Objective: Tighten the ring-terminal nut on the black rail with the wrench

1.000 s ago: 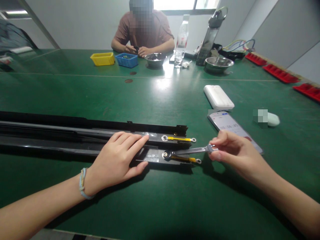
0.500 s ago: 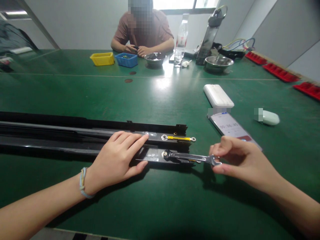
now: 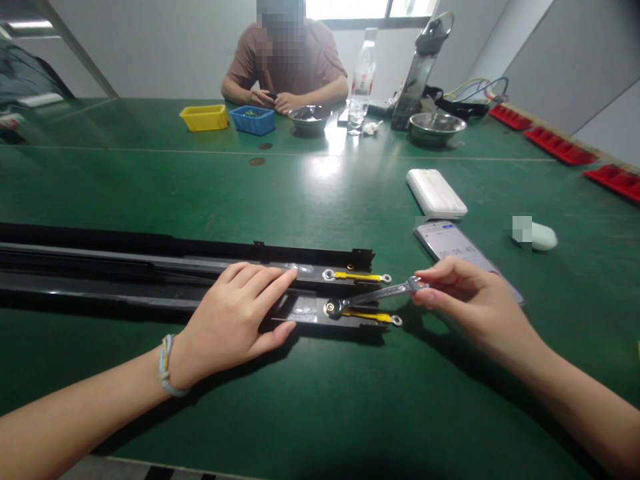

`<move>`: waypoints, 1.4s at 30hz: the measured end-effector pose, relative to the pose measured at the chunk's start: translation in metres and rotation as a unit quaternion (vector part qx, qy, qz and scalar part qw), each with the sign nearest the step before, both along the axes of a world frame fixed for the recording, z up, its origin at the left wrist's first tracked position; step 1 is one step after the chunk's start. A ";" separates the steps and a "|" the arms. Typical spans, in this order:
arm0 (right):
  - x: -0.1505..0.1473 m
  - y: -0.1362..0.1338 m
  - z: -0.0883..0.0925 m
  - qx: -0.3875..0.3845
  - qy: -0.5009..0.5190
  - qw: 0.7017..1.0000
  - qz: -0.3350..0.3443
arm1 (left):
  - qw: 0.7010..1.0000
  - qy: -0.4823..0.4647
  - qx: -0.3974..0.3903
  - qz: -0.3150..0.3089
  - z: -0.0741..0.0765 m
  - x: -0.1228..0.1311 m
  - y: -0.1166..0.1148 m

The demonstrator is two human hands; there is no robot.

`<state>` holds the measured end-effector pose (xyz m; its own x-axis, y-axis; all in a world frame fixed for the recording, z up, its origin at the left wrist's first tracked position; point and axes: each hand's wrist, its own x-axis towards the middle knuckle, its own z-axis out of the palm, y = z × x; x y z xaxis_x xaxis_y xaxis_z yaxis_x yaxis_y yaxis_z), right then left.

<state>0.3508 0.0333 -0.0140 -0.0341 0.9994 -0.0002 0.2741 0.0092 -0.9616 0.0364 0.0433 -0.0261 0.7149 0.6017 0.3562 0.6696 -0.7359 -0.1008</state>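
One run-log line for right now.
left hand: flat on black rail | right hand: holding wrench | wrench: head on near bolt

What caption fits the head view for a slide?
Head view: left hand rests flat on the black rail; right hand holds a wrench seated on the rail-end bolt.

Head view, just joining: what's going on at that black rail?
A person's left hand lies flat, palm down, on the black rail on the green table. The right hand pinches one end of a small wrench; its other end sits on the fastener at the rail's end, beside a yellow-sleeved lead. A phone lies just beyond that hand. Another person sits across the table.
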 end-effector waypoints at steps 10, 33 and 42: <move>0.008 -0.009 0.006 -0.006 0.039 0.991 0.131 | 1.000 0.000 0.003 0.000 -0.001 0.000 0.000; -0.002 0.001 -0.008 0.013 0.008 1.000 -0.014 | 1.000 -0.001 0.001 -0.001 -0.003 0.000 0.002; 0.005 -0.005 0.000 0.033 0.066 0.994 0.085 | 1.000 0.001 0.002 -0.001 0.000 0.003 -0.003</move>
<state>0.3562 0.0279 -0.0137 -0.1985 0.9768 0.0806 0.1353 0.1088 -0.9848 0.0391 0.0401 -0.0257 0.7172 0.5985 0.3570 0.6673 -0.7374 -0.1043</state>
